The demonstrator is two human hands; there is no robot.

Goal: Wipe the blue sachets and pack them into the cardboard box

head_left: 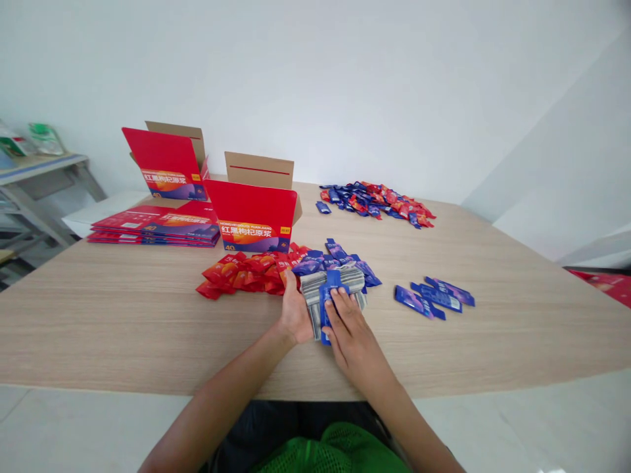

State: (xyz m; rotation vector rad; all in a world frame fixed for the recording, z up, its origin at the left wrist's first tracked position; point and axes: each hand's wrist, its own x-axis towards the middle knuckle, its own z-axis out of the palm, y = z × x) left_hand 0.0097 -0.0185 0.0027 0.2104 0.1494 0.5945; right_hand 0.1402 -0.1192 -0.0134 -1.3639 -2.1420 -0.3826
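Observation:
My left hand [294, 316] supports a folded grey-and-white striped cloth [311, 288] from the left side; its thumb points up and the other fingers are hidden beneath the cloth. On top of the cloth lies a blue sachet [325, 312]. My right hand [352, 332] rests on that sachet with its fingers stretched flat. Just beyond the cloth is a group of blue-purple sachets [336, 251], and left of them a pile of red sachets [231, 272].
Two opened red cartons [254, 210] [165, 161] stand back left, beside a stack of flattened cartons [152, 223]. A mixed heap of sachets [379, 200] lies near the wall. Several blue sachets [436, 295] lie to the right. A side table [44, 164] stands far left.

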